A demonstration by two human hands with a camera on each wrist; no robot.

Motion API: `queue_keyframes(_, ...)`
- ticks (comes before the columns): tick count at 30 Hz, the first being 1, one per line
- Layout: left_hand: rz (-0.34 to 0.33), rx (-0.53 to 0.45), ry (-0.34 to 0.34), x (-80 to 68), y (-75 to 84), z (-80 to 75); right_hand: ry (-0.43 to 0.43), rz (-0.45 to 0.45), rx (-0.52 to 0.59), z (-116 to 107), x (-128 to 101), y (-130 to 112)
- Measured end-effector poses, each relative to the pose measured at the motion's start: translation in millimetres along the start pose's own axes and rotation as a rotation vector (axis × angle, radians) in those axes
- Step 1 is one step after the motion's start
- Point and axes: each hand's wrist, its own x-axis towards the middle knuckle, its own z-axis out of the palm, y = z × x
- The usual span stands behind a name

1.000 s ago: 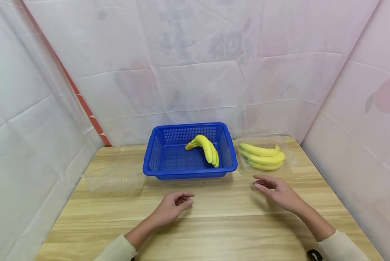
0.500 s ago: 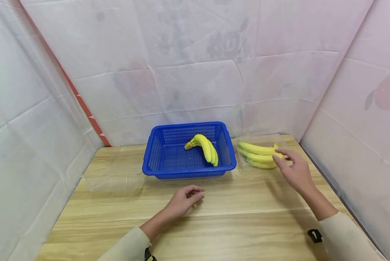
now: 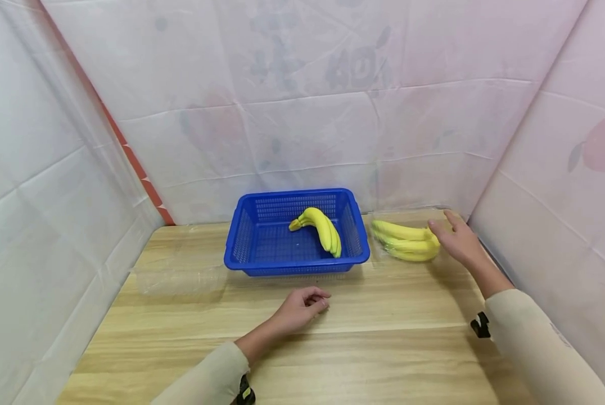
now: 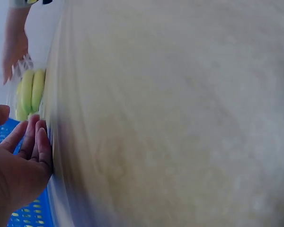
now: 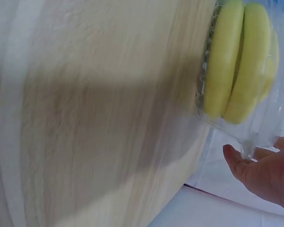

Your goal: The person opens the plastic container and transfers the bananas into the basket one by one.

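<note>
**Right hand arrives at the boxed bananas**

The right hand (image 3: 459,241) now sits at the far right of the desk, fingers spread and mostly straight, touching the right end of the clear plastic clamshell box (image 3: 436,220) that holds a bunch of yellow bananas (image 3: 406,241). In the right wrist view the fingertips (image 5: 234,158) meet the box's thin edge; nothing is gripped yet. 1 second ago this hand hovered over the middle of the desk, well short of the box, so it has crossed to the fruit. I judge this to be the start of handling the box, with its bananas not yet lifted.

The left hand (image 3: 302,306) rests on the desk near its middle, fingers loosely curled and holding nothing; it has drifted slightly right.

Just left of the boxed bunch stands a blue perforated plastic basket (image 3: 242,247) with a 2nd bunch of yellow bananas (image 3: 323,228) lying inside it. Another clear plastic container (image 3: 178,279) lies at the left.

The light wooden desk (image 3: 383,337) is enclosed on 3 sides by pale, creased plastic sheeting (image 3: 282,112) with faint fruit prints.
</note>
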Motion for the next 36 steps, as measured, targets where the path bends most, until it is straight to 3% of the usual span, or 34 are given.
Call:
queue_keyframes(5,0.026,0.069,-0.018,1.3,0.6,5.1,0.002,-0.017,-0.044,6,7,-1)
queue_keyframes(16,-0.006,-0.008,-0.011,13.1,7.0,13.0,-0.018,-0.015,-0.076,6,7,-3)
queue_keyframes(25,-0.063,-0.087,-0.035,34.3,14.5,29.1,-0.032,-0.022,-0.030,7,4,0)
queue_keyframes(32,-0.061,-0.012,-0.084,55.8,25.2,48.4,-0.045,-0.008,-0.024,8,0,3)
queue_keyframes(36,-0.050,-0.029,-0.101,72.4,35.6,61.6,-0.034,-0.017,-0.020,9,-4,4)
